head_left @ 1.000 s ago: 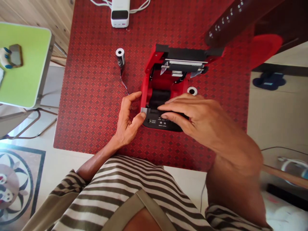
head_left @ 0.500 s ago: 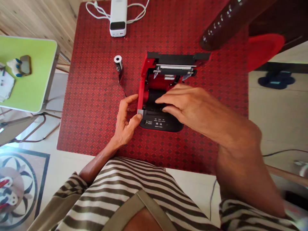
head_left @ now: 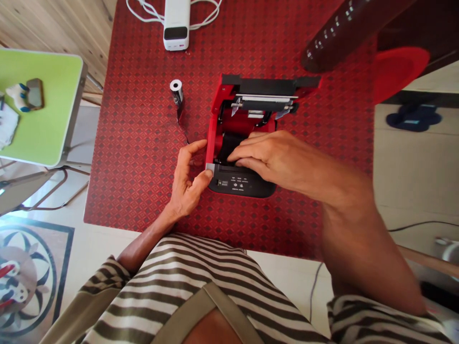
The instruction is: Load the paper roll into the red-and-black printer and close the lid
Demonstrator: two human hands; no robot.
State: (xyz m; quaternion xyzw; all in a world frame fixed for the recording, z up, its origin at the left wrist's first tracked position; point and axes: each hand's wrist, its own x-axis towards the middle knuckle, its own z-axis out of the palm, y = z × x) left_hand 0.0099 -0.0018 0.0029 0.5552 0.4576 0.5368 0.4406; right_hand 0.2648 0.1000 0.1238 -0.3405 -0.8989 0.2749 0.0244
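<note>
A red and black printer (head_left: 242, 186) stands on the table with its lid (head_left: 266, 87) raised toward the back. My left hand (head_left: 185, 184) grips its front left corner, thumb on the top edge and fingers along the side. My right hand (head_left: 278, 155) reaches over from the right, its fingers bunched together inside the compartment near the front panel. A dark sheet or roll (head_left: 230, 143) shows in the compartment beside those fingertips; what they pinch, if anything, is hidden. Left of the printer, a small black roll (head_left: 177, 93) with a pale core stands with a loose strip trailing from it.
A white power bank (head_left: 177, 28) with white cables lies at the back of the red patterned table (head_left: 136, 157). Toward the back right leans a dark cylinder (head_left: 333, 36), near a red stool (head_left: 398, 71). At the left is a green table (head_left: 53, 124).
My right hand has shifted slightly forward and down in the compartment, its fingertips nearer the front panel. My left hand keeps its hold on the printer's corner.
</note>
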